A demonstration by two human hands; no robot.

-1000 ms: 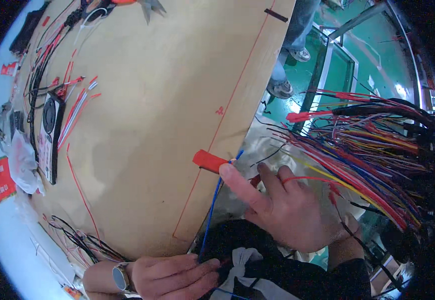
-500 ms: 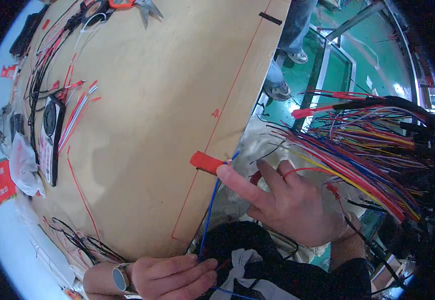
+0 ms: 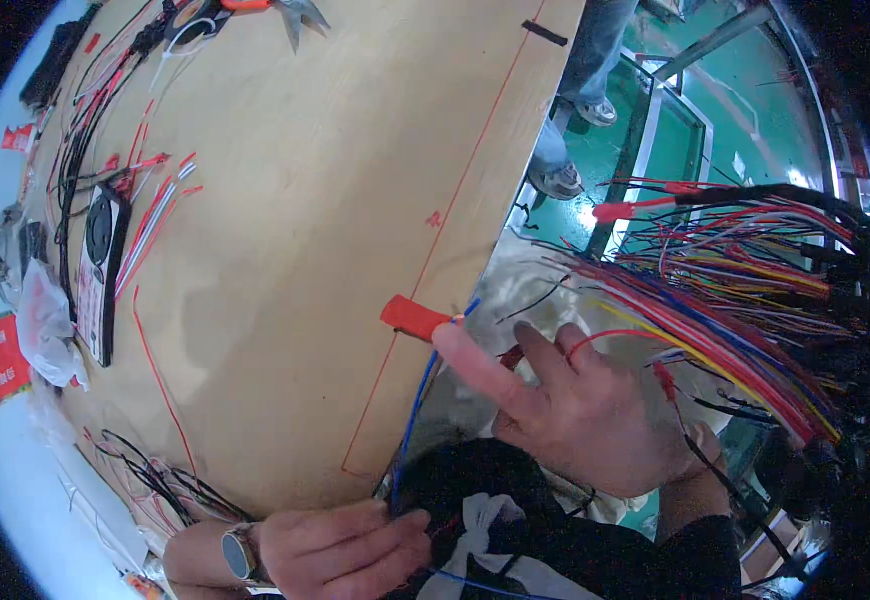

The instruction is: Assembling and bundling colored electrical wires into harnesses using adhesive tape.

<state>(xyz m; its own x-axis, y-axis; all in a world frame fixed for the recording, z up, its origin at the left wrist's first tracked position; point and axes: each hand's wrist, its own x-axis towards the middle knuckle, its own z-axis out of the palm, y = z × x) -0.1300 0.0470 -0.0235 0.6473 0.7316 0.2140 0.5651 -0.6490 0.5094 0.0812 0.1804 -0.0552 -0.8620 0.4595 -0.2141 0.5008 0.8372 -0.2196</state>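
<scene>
My left hand [image 3: 340,553] is closed at the table's near edge, its fingertips pinching a blue wire [image 3: 412,420]. From there the wire runs up along the table edge, and its end comes out above a red tape strip [image 3: 413,317] stuck at that edge. My right hand [image 3: 595,420] presses one outstretched digit onto the wire at the strip's right end. Its other fingers point away, apart from that digit, and a thin red wire [image 3: 610,335] passes by them. What lies beneath this hand is hidden.
A thick bundle of coloured wires [image 3: 715,320] hangs at the right, close to my right hand. On the wooden table [image 3: 285,200] lie orange-handled scissors [image 3: 300,20], a dark handheld device [image 3: 100,275] and black cables [image 3: 155,480]. Another person's legs [image 3: 590,60] stand beyond the edge.
My left hand has shifted slightly left and down, and the blue wire bows a little more to the left. My right hand stays at the red strip.
</scene>
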